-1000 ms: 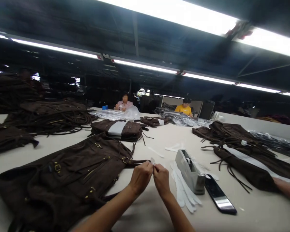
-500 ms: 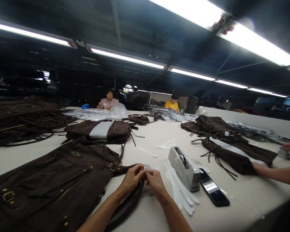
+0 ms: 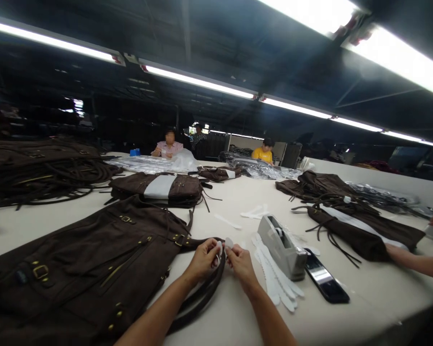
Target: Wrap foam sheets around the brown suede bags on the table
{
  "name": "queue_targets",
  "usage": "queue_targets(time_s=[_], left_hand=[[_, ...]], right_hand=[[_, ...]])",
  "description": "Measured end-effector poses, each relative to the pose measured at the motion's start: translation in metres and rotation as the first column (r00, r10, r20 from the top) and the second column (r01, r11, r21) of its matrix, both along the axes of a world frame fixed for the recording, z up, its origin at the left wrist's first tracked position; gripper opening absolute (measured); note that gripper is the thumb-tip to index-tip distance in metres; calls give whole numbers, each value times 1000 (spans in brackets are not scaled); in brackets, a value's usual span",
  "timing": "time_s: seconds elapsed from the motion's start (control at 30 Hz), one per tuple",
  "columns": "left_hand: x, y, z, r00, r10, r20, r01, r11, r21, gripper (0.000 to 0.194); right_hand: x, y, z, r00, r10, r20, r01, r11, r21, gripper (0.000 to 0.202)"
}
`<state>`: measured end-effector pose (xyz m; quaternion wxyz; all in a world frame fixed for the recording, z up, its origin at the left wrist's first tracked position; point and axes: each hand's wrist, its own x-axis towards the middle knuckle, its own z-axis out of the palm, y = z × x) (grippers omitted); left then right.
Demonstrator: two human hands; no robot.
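Both hands are at the strap of a dark brown bag (image 3: 140,250) that lies flat on the table. My left hand (image 3: 204,259) pinches a white strip (image 3: 219,248) on the left side of the strap (image 3: 220,274). On the strap's other side, my right hand (image 3: 240,262) grips a rounded white end (image 3: 229,243) between thumb and fingers. Whether both white parts belong to one strip around the strap, I cannot tell. Just right of my right hand lie several white strips (image 3: 272,274) with rounded ends, beside a grey tape dispenser (image 3: 281,247).
A phone (image 3: 324,276) lies right of the dispenser. Behind, a brown bag with a white band (image 3: 159,186) sits on the table (image 3: 238,312). At right, another person's hand (image 3: 400,254) touches a brown bag (image 3: 361,230). Brown bags (image 3: 39,168) are piled at left.
My hands have moved slightly apart, and two white parts now show between them instead of one rounded end. The whole view has shifted a little.
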<state>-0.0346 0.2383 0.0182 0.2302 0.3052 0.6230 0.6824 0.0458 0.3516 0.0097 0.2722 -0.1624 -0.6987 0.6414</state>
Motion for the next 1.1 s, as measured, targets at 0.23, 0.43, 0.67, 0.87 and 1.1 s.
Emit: queue_targets(time_s=[0.23,0.43,0.67,0.87,1.1], left_hand=[[9,-7,8,981,-99,166,99,995,11,43],[9,-8,11,968,-96,234,92,995,28,42],[11,-8,10,960,-61,272,56,998,28,47],[11,-8,8,961,-46,274,31,998,59,48],[14,-8,8,976,8,217,-32,994,107,50]], right_hand=[[5,7,7,997,58,-53,-59,998,-18,42],[5,6,8,986,154,-68,-158,986,-56,37],[6,2,11,998,16,-66,-19,999,-45,17],[13,-4,17,999,14,-32,-8,982,190,21],[16,-5,16,998,62,12,-62,940,336,25]])
